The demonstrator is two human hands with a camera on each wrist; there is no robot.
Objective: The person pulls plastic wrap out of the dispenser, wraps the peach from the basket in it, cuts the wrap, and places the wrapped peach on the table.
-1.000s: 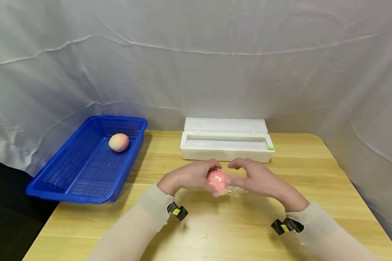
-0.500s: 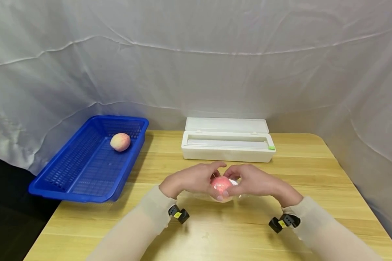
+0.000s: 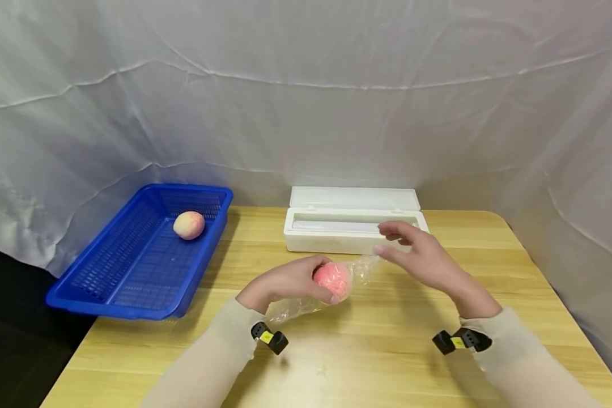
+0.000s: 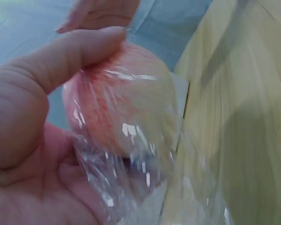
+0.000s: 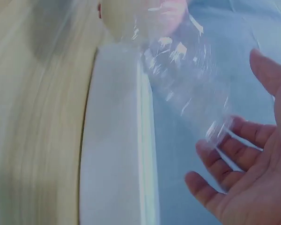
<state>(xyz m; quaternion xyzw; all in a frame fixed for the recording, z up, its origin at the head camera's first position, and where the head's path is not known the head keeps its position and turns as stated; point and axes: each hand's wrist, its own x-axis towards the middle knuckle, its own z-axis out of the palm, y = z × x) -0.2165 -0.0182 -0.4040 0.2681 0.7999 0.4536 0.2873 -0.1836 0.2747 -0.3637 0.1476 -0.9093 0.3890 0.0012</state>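
A pink-and-cream peach [image 3: 332, 280] is held above the table by my left hand [image 3: 288, 281], thumb on the near side and fingers around the far side. Clear plastic wrap [image 4: 126, 164] covers the fruit, creased and shiny. One loose end of wrap trails below my left hand, while the other stretches up to the right. At that upper end, my right hand [image 3: 428, 258] has its fingers spread. The right wrist view shows the wrap's tip touching the fingertips [image 5: 208, 147], with the thumb well apart from them.
Behind the hands, a white wrap dispenser box [image 3: 336, 245] stands with its lid raised. To the left is a blue plastic basket [image 3: 112, 310] with another peach [image 3: 188, 225] inside. Grey-white cloth [image 3: 306, 124] hangs behind the wooden table [image 3: 357, 362].
Both hands were together at the peach half a second ago. My right hand has since moved up and right, drawing out one end of wrap; my left hand has shifted slightly left with the peach.
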